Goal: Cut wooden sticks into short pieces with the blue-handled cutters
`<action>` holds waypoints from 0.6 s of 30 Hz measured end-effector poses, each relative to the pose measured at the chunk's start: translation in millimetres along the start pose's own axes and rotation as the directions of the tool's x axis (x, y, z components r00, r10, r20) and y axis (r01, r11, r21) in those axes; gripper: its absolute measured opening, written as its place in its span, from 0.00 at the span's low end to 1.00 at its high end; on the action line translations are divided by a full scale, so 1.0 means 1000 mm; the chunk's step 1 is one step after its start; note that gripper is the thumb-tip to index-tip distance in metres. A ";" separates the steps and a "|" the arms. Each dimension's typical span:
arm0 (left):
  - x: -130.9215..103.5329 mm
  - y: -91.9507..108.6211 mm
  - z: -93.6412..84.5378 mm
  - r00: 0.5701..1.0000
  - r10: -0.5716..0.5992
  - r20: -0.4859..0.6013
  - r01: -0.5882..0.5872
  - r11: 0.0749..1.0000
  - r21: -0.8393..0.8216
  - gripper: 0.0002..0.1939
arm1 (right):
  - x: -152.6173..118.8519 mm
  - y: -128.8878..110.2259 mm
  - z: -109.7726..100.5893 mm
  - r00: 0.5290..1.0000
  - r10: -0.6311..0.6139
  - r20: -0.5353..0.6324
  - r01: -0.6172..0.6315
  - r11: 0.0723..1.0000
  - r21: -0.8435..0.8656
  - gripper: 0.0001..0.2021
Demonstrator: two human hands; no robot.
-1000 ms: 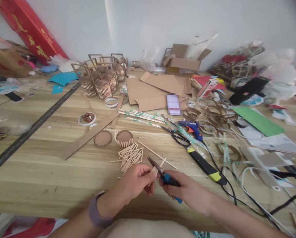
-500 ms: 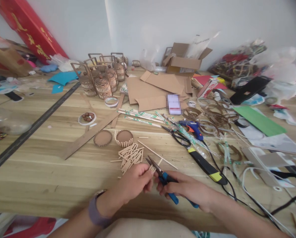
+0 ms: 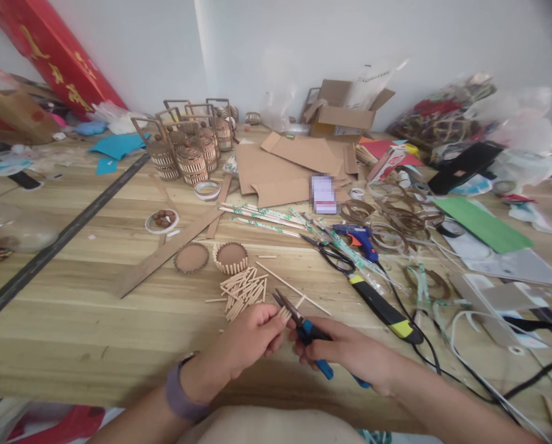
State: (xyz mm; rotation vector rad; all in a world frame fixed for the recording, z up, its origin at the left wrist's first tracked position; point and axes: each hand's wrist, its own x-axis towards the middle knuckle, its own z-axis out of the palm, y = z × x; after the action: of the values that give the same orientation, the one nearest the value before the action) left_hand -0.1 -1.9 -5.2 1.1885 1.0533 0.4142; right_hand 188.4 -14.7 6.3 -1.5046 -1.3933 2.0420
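Currently, short sticks (image 3: 284, 312) pinched in left hand (image 3: 256, 336); blue-handled cutters (image 3: 308, 327) gripped in right hand (image 3: 345, 348), held just beside sticks. Many pieces (image 3: 244, 293) seemingly cut already, heaped just beyond left hand; 1 long stick (image 3: 276, 277) apparently left uncut nearby.

Blue-and-black cutters (image 3: 307, 327), handles spread, tilt leftward, dark blades just beside short pale sticks (image 3: 284, 313).
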 end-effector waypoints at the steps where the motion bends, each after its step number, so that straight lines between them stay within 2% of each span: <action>1: 0.000 0.000 0.000 1.000 0.002 0.005 -0.002 1.000 -0.001 0.18 | 0.000 0.001 0.000 1.000 -0.001 0.006 0.001 1.000 -0.004 0.10; 8: -0.002 0.001 0.001 0.999 0.037 0.006 -0.037 0.999 0.038 0.19 | 0.006 0.014 0.001 0.999 -0.027 -0.018 0.026 0.996 -0.089 0.10; 12: -0.003 0.003 0.001 0.999 0.043 0.016 -0.044 0.998 0.048 0.20 | 0.006 0.012 0.003 0.998 -0.050 -0.045 0.043 0.989 -0.142 0.07; 15: -0.003 0.004 0.001 0.999 0.047 0.009 -0.048 0.997 0.054 0.20 | 0.006 0.010 0.004 0.998 -0.057 -0.023 0.054 0.992 -0.116 0.07; 18: -0.003 0.005 -0.003 0.998 0.051 -0.023 -0.050 0.998 0.044 0.19 | 0.004 0.007 0.000 0.991 -0.132 -0.002 0.131 0.987 -0.092 0.09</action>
State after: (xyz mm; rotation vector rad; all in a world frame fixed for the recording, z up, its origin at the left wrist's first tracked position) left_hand -2.8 -0.9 0.3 1.2541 1.0596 0.4484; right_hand 188.9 -16.1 -1.8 -1.4134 -1.5589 1.9152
